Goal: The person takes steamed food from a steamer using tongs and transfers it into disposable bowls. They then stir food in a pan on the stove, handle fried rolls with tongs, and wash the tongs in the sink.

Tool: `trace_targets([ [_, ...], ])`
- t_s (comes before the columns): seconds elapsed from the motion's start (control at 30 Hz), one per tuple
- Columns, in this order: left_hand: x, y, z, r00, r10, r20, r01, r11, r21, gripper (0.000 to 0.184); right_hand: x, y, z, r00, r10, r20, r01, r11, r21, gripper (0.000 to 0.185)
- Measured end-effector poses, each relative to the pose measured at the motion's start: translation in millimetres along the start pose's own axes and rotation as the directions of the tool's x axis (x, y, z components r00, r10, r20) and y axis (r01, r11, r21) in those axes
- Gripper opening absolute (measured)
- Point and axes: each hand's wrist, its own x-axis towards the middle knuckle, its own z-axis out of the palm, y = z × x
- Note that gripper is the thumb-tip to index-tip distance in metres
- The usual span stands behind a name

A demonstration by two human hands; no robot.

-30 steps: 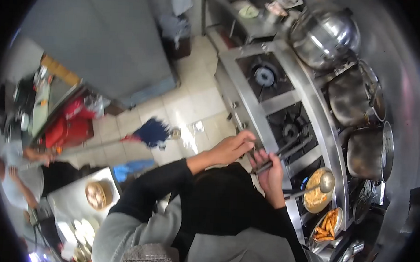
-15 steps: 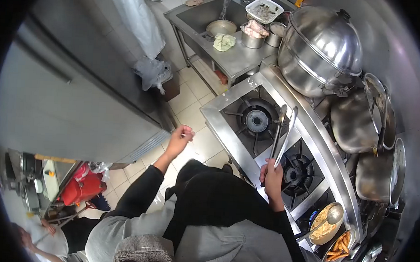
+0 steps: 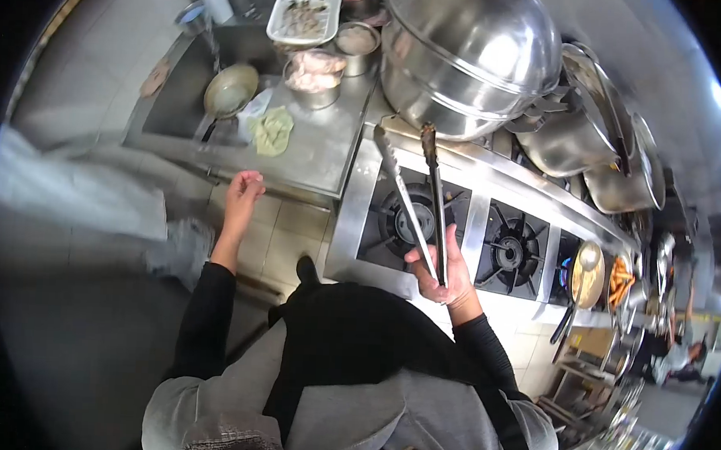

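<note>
My right hand (image 3: 446,281) grips a pair of metal tongs (image 3: 437,188) near the hinge end. The tongs' two arms are spread, pointing away from me over the left gas burner (image 3: 410,223), with nothing between their dark-stained tips. My left hand (image 3: 244,197) hangs in the air just short of the steel sink counter (image 3: 319,155). Its fingers are curled in, and no object shows in them. Nearest to it on the counter lies a crumpled pale green cloth (image 3: 271,131). A pan (image 3: 230,91) sits in the sink beyond, under running water.
A large domed steamer pot (image 3: 464,61) stands behind the stove. Raw meat (image 3: 315,70) fills a steel pot beside a white tray (image 3: 304,15). At right, a pan of yellowish food (image 3: 587,287) sits over a lit burner, near fried pieces (image 3: 620,281). Another person (image 3: 676,359) is far right.
My body and view have turned left toward the sink. The tongs have swung from the middle burner area to over the left burner, and their arms are wider apart. My left hand is nearer the counter.
</note>
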Motion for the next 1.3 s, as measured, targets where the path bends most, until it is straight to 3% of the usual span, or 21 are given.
trace_targets([
  [0.1, 79, -23, -23, 0.992, 0.106, 0.070, -0.109, 0.994, 0.032, 0.027, 22, 15, 20, 0.973, -0.137, -0.187, 0.095, 0.970, -0.222, 0.111],
  [0.17, 95, -3, -14, 0.877, 0.479, -0.024, -0.389, 0.740, 0.548, 0.038, 30, 25, 20, 0.912, -0.279, -0.299, 0.170, 0.924, -0.342, 0.107],
  [0.2, 104, 1, -9, 0.868, 0.488, -0.091, -0.305, 0.669, 0.678, 0.046, 34, 28, 29, 0.893, -0.340, -0.295, 0.212, 0.896, -0.391, 0.105],
  [0.27, 119, -1, 6, 0.923, 0.361, -0.134, -0.191, 0.731, 0.655, 0.052, 41, 27, 33, 0.857, -0.399, -0.327, 0.212, 0.850, -0.482, 0.100],
  [0.33, 134, -35, 16, 0.948, 0.306, 0.085, -0.295, 0.749, 0.593, 0.055, 55, 20, 27, 0.855, -0.412, -0.316, 0.182, 0.808, -0.561, 0.097],
  [0.4, 145, -37, 22, 0.872, 0.131, 0.471, -0.347, 0.845, 0.407, 0.042, 76, 15, 25, 0.851, -0.426, -0.307, 0.176, 0.783, -0.597, 0.094],
  [0.5, 169, -13, 3, 0.852, 0.006, 0.523, -0.183, 0.940, 0.287, 0.026, 107, 9, 40, 0.819, -0.474, -0.324, 0.116, 0.690, -0.715, 0.077],
  [0.57, 205, 28, -30, 0.937, -0.072, 0.341, 0.043, 0.995, 0.092, 0.022, 138, 7, 51, 0.769, -0.554, -0.320, 0.074, 0.573, -0.816, 0.067],
  [0.73, 455, 81, -148, 0.984, 0.173, -0.045, -0.178, 0.972, -0.152, 0.020, 261, -8, 92, 0.796, -0.499, -0.343, -0.003, 0.563, -0.826, 0.049],
  [0.8, 560, 122, -179, 0.959, 0.271, -0.085, -0.277, 0.959, -0.055, 0.024, 341, -19, 121, 0.791, -0.459, -0.403, -0.076, 0.581, -0.811, 0.044],
  [0.83, 627, 121, -196, 0.865, 0.469, -0.177, -0.436, 0.878, 0.197, 0.028, 384, -25, 121, 0.805, -0.397, -0.441, -0.127, 0.610, -0.782, 0.043],
  [0.87, 657, 145, -201, 0.774, 0.629, -0.074, -0.533, 0.709, 0.461, 0.031, 424, -32, 117, 0.797, -0.364, -0.482, -0.162, 0.639, -0.752, 0.042],
  [0.93, 679, 185, -175, 0.940, 0.339, 0.026, -0.337, 0.940, -0.057, 0.049, 514, -47, 130, 0.772, -0.399, -0.496, -0.121, 0.673, -0.730, 0.044],
  [1.0, 693, 204, -159, 0.974, 0.138, 0.181, -0.136, 0.990, -0.022, 0.059, 593, -75, 133, 0.832, -0.403, -0.382, -0.044, 0.637, -0.769, 0.046],
  [1.07, 683, 197, -162, 0.925, 0.136, 0.355, -0.013, 0.945, -0.327, 0.067, 660, -101, 139, 0.798, -0.420, -0.432, -0.061, 0.657, -0.751, 0.048],
  [1.1, 688, 165, -169, 0.956, 0.165, 0.242, -0.026, 0.870, -0.492, 0.059, 693, -107, 122, 0.789, -0.489, -0.372, -0.021, 0.583, -0.812, 0.052],
  [1.13, 701, 135, -169, 0.993, -0.115, 0.000, 0.091, 0.779, -0.620, 0.054, 721, -115, 105, 0.778, -0.547, -0.310, 0.015, 0.509, -0.861, 0.057],
  [1.17, 702, 98, -183, 0.981, -0.038, 0.190, 0.132, 0.849, -0.511, 0.050, 744, -123, 100, 0.724, -0.613, -0.317, -0.086, 0.376, -0.923, 0.062],
  [1.23, 659, 96, -168, 0.907, -0.347, 0.239, 0.420, 0.797, -0.434, 0.045, 777, -133, 93, 0.618, -0.734, -0.281, -0.312, 0.099, -0.945, 0.071],
  [1.27, 670, 61, -169, 0.840, -0.253, 0.481, 0.476, 0.768, -0.428, 0.041, 785, -137, 87, 0.606, -0.758, -0.242, -0.342, 0.026, -0.939, 0.075],
  [1.3, 643, 81, -158, 0.889, -0.192, 0.416, 0.373, 0.829, -0.415, 0.031, 789, -139, 81, 0.603, -0.773, -0.199, -0.368, -0.048, -0.929, 0.079],
])
